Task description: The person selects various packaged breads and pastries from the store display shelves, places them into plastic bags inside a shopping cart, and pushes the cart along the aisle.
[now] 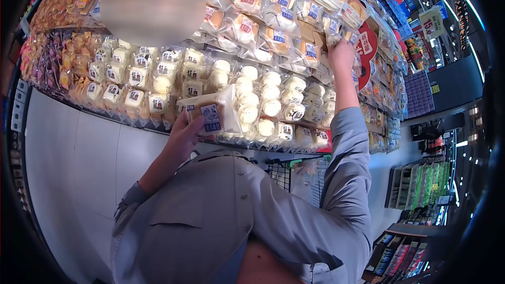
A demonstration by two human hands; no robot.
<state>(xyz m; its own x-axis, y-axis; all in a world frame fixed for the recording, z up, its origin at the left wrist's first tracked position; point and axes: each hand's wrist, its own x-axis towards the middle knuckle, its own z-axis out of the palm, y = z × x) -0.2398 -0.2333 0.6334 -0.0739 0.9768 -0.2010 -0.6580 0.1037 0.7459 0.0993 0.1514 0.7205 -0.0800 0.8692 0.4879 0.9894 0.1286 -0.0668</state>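
Note:
My left hand (185, 132) is closed around a clear bag of bread (213, 111) with a blue and white label, held in front of the lower display row. My right hand (342, 55) is stretched out to the upper rows at the right. Its fingers are closed at the lower edge of another bread bag (330, 23) with a blue label; the fingertips are partly hidden. Beside that hand lie several similar bread bags (306, 48), and a red sign (366, 47) stands just to its right.
Packs of round white buns (247, 97) fill the front row, with wrapped orange-brown pastries (68, 2) at the far left. A wire shopping cart (281, 173) stands at the display's front edge. Pale floor (97, 147) shows at left; shelves (421, 184) stand at right.

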